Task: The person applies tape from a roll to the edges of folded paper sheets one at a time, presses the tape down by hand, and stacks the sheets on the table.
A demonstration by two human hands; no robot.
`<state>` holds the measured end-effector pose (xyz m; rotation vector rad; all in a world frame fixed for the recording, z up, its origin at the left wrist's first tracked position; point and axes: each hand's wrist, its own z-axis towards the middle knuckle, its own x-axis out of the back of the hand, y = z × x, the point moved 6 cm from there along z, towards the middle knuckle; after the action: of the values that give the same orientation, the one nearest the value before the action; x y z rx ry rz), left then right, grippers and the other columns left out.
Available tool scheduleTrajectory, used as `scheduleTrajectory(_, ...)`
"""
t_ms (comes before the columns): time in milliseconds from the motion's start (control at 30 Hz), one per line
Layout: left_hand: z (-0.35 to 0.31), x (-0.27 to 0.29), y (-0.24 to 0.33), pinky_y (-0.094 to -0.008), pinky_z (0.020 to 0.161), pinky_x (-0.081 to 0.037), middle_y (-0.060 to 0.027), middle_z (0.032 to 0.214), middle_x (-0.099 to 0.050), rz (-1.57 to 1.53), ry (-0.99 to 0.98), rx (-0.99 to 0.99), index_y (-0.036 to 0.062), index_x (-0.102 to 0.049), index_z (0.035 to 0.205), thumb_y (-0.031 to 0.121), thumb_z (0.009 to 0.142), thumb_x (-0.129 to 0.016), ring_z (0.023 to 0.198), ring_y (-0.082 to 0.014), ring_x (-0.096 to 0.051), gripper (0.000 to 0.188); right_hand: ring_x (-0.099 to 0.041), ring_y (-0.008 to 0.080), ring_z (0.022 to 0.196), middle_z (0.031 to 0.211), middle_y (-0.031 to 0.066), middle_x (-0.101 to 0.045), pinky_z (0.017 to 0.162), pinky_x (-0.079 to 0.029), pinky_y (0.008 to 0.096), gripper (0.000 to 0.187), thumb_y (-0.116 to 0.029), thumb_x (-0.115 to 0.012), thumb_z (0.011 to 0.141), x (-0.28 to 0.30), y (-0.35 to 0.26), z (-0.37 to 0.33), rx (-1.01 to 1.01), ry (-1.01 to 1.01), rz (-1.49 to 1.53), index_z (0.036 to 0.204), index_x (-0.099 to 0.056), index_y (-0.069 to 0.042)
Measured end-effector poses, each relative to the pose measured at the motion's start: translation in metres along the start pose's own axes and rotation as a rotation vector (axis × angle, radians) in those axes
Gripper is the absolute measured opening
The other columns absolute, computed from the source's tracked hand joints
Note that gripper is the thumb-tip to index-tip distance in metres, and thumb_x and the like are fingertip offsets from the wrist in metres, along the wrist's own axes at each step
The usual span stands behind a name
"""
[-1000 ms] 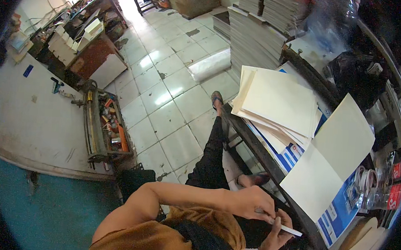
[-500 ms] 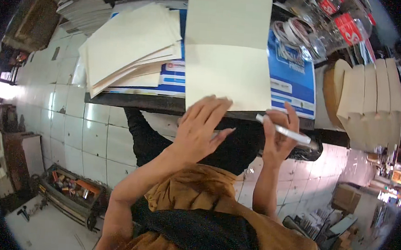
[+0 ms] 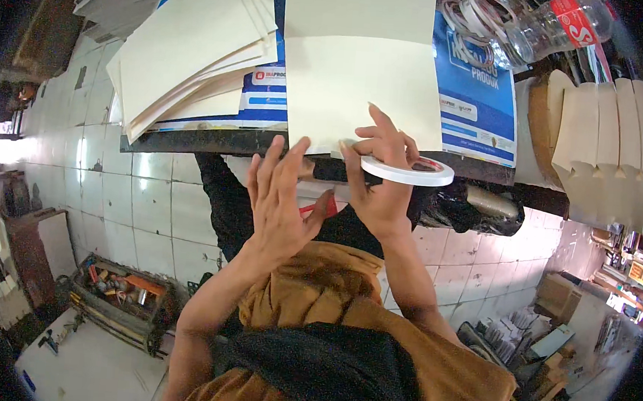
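Note:
My right hand [image 3: 383,186] is shut on a flat roll of white tape [image 3: 411,170], held level at the near edge of a large folded cream sheet [image 3: 360,76]. Its fingertips touch that sheet's front edge. My left hand [image 3: 281,198] hovers open just in front of the dark table edge [image 3: 191,139], fingers spread and pointing up, holding nothing. A small red object [image 3: 322,209] shows between my two hands; I cannot tell what it is.
A fanned stack of cream sheets [image 3: 198,50] lies left of the folded sheet on blue printed paper [image 3: 478,100]. Folded tan card pieces [image 3: 602,138] stand at the right, below a plastic bottle [image 3: 557,23]. A toolbox [image 3: 121,298] sits on the tiled floor.
My head has turned from the floor to face the table. My left hand has come off the cream sheet and drawn back. My right hand has brought the tape roll to the sheet's edge.

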<state>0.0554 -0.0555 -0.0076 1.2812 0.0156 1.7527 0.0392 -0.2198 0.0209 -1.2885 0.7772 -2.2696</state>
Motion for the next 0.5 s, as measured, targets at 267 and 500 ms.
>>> scheduleTrajectory(267,-0.004,-0.012,-0.007,-0.0557,0.122,-0.018,-0.0100,0.146,-0.056,-0.030,0.004,-0.007,-0.0005,-0.038,0.148,0.019,0.086,-0.078,0.142,-0.0303,-0.047,0.076,-0.064,0.0213,0.101,0.088,0.0030,-0.068,0.103,-0.033,0.0451,0.056,-0.016,-0.069,0.094,-0.013,0.005,0.003,0.021,-0.057,-0.005,0.146,-0.050,-0.009)
scheduleTrajectory(500,-0.003,-0.015,-0.008,-0.0547,0.123,-0.015,-0.0092,0.142,-0.058,-0.013,0.009,-0.012,0.0021,-0.041,0.149,0.021,0.086,-0.076,0.143,-0.0292,-0.045,0.075,-0.063,0.0215,0.095,0.085,0.0031,-0.066,0.098,-0.035,0.0432,0.051,-0.016,-0.070,0.093,-0.014,0.000,0.008,0.049,-0.062,-0.029,0.142,-0.055,-0.007)
